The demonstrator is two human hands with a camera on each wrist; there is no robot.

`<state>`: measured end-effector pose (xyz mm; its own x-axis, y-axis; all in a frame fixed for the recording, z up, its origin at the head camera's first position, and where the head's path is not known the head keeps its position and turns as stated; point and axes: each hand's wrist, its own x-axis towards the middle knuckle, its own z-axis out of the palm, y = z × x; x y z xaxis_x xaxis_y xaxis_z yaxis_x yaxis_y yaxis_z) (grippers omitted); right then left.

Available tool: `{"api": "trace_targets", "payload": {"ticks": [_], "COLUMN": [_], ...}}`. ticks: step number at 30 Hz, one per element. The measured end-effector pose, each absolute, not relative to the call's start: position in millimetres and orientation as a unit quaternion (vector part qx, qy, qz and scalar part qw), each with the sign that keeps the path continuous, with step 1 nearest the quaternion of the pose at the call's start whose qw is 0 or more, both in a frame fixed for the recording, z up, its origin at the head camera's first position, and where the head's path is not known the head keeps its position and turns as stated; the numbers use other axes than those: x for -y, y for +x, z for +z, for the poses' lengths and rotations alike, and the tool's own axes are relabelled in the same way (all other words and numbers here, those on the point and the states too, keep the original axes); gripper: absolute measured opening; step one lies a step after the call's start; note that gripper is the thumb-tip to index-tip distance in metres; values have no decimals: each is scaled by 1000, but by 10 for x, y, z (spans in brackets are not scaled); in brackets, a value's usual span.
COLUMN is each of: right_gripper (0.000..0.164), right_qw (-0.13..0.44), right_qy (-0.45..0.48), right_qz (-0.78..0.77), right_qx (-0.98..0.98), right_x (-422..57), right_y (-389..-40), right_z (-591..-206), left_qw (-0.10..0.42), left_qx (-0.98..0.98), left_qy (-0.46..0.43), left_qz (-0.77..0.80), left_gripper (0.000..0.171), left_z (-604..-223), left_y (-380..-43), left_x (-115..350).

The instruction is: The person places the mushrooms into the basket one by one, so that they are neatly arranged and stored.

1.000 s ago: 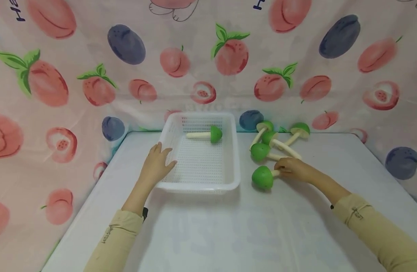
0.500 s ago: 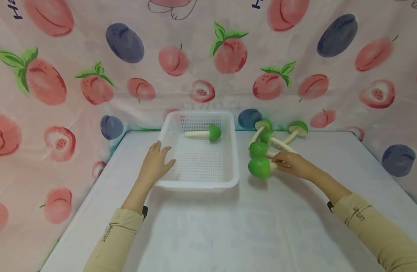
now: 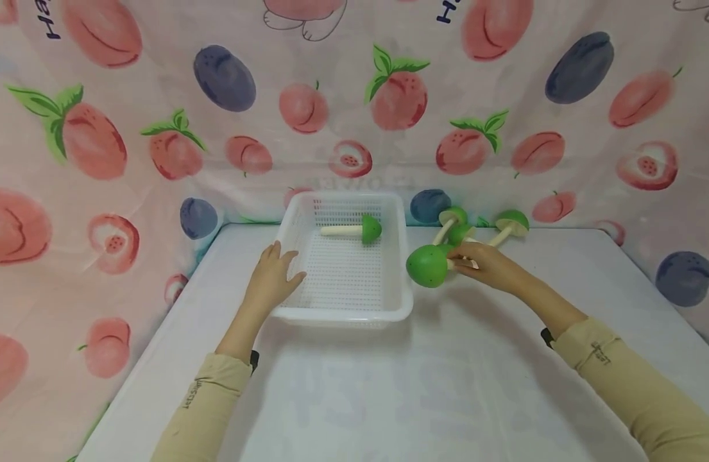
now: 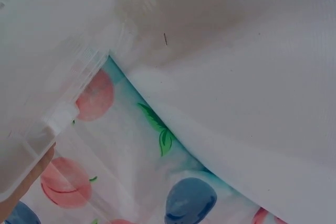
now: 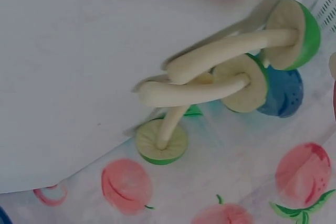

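My right hand (image 3: 486,263) pinches a green-capped toy mushroom (image 3: 427,266) by its pale stem. The cap points left and appears raised near the right rim of a white plastic basket (image 3: 342,315). At the left rim of that basket rests my left hand (image 3: 270,281), fingers spread and fairly straight; in the left wrist view a finger (image 4: 31,177) lies along the outside of the rim. One mushroom (image 3: 371,229) lies on its side inside the basket, at the back. Several loose mushrooms (image 5: 245,83) lie in a cluster beyond my right hand, partly hidden by it in the head view.
A white table (image 3: 446,391) bears everything. Behind it hangs a fruit-printed cloth (image 3: 354,96), which meets the table's back edge close behind the basket. Another mushroom (image 3: 512,221) lies at the back right, its cap by the cloth.
My right hand has lifted the mushroom and carried it left and away from me, up to the basket's right rim. The left hand keeps its place on the basket.
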<state>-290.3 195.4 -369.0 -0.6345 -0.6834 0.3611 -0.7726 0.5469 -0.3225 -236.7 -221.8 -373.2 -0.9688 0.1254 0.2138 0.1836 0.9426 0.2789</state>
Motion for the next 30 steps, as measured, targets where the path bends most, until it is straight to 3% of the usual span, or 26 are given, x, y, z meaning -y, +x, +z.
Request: {"api": "trace_targets", "payload": {"ticks": [18,25,30], "right_gripper": [17,20,22], "right_qw": [84,40,40], "right_qy": [440,397,381], "right_qz": [248,256,260], "right_qx": [859,881,886], "right_x": [-1461,-1235,-1105], "right_y": [-2982,-3031,-3097], "right_z": [-3406,-3313,-3253], "left_qw": [103,100,100], "left_qx": [980,981,981], "left_qy": [-74,-74,-73], "left_qz": [-151,-145,-148], "left_gripper": [52,51,52], "left_z": [-3753,-3723,-3739], "left_y": [-2358,-2344,-2355], "left_x": [2209,2199,2196]}}
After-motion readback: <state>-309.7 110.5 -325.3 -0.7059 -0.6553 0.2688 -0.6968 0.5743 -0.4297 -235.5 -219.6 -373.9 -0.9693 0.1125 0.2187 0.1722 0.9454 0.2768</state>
